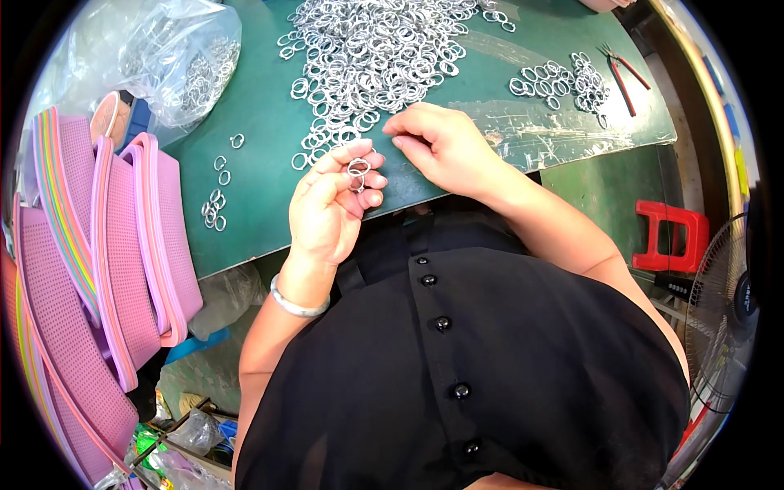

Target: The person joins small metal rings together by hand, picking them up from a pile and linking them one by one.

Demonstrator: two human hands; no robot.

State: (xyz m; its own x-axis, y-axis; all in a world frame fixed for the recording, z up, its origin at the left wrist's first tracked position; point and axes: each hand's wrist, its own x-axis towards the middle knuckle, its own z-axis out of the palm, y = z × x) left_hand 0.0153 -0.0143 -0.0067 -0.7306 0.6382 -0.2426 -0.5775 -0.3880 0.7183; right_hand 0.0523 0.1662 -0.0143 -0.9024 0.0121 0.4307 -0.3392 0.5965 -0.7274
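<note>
Many rings (204,77) fill the clear bag (155,49).

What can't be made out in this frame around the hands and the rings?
- Head view: how many metal rings the left hand holds; its fingers overlap them.
- Right hand fingertips: whether they pinch a ring, too small.
- Ring pile: cut off by the top edge.
- Clear bag: glare blurs its contents.

Shiny metal rings (369,57) lie on a matt green tabletop (261,122).
</note>
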